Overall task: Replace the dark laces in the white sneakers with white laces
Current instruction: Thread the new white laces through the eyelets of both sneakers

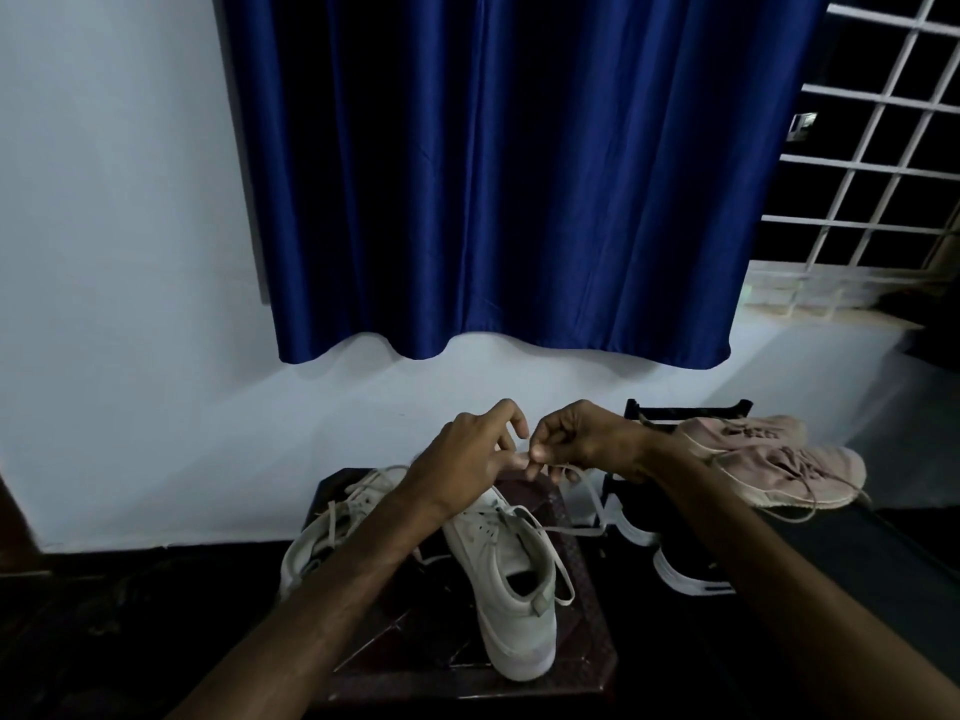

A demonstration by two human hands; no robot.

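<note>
Open floor point(130, 615) left of stool point(592, 646); shoe rack point(685, 406) just beside, right.

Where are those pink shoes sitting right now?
Head view: the pink shoes lie at the right on a black rack, just beyond the right hand, which pinches a white lace.

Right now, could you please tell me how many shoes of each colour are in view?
white sneakers: 2
pink sneakers: 2
black shoes: 2
Total: 6
</note>
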